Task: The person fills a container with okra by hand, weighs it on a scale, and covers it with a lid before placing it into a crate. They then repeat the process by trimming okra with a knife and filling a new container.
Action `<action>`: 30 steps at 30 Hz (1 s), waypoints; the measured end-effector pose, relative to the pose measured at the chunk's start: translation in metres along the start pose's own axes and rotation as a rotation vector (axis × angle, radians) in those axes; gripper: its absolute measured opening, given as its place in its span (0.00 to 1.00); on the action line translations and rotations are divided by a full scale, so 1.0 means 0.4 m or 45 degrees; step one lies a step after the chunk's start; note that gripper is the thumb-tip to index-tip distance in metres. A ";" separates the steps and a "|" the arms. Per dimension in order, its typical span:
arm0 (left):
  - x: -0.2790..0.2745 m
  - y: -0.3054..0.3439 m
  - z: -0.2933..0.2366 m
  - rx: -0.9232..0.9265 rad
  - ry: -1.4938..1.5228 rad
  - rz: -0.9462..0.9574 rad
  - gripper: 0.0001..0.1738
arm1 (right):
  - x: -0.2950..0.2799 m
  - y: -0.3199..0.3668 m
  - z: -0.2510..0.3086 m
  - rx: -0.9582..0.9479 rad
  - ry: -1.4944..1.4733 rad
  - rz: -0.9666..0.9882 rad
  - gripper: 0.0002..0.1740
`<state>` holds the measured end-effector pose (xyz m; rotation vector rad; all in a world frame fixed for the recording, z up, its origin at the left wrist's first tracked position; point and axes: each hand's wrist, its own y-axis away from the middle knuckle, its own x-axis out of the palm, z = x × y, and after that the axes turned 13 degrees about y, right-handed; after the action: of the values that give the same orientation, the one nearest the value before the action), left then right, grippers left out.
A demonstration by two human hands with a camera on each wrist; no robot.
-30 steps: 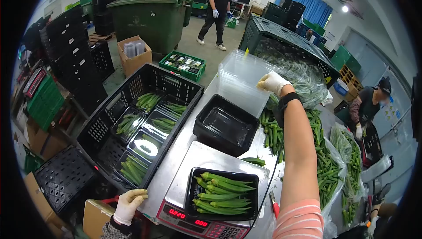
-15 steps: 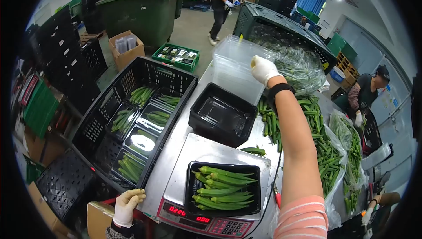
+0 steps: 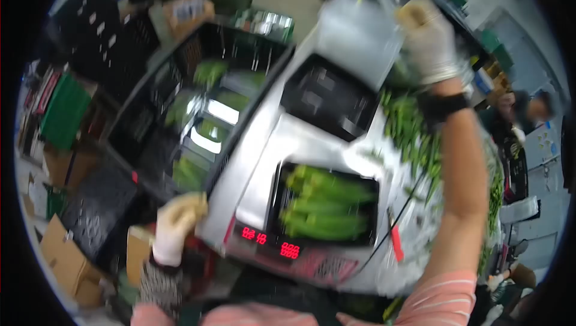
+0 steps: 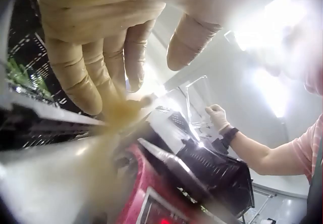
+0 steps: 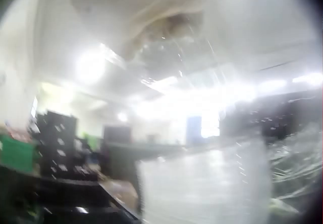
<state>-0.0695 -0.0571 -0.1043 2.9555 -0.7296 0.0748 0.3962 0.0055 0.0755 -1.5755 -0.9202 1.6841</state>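
Over the far side of the table, my gloved right hand (image 3: pixel 429 38) is raised with fingers curled, pinching a clear plastic lid (image 4: pixel 206 88) by its edge. Just left of it stands a stack of clear lids (image 3: pixel 354 35), blurred in the head view. My gloved left hand (image 3: pixel 177 224) is by the table's near left corner, fingers loosely bent and thumb apart, holding nothing. On the scale (image 3: pixel 249 203) a black tray (image 3: pixel 376 212) carries several okra pods (image 3: pixel 327 203). Nested black trays (image 3: pixel 330 95) sit behind the scale.
A black crate (image 3: pixel 255 116) at left contains packed okra trays. Loose okra (image 3: pixel 408 122) is heaped on the right of the table, near a red-handled tool (image 3: pixel 396 243) and a dark cord. Another person (image 3: pixel 516 110) is at the far right.
My right hand has moved up and right from the stack, lifting a clear lid. The head view has swung and blurred. My left hand stays near the table corner.
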 end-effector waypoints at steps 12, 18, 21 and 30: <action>0.257 -0.017 -0.278 -0.091 0.263 0.497 0.29 | -0.328 0.275 0.259 0.792 -0.732 1.111 0.13; 0.316 -0.013 -0.150 -0.013 -0.047 0.338 0.35 | -0.229 0.461 0.205 0.947 -0.594 0.894 0.14; 0.331 0.011 -0.135 0.147 -0.290 0.209 0.34 | -0.149 0.501 0.178 0.807 -0.398 0.861 0.20; 0.340 0.018 -0.086 0.152 -0.273 0.029 0.23 | -0.144 0.533 0.212 0.752 -0.308 0.710 0.17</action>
<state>0.0464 -0.1223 -0.0600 3.1025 -0.8107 -0.2077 0.3168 -0.1641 -0.0692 -1.2901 -0.0308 2.2940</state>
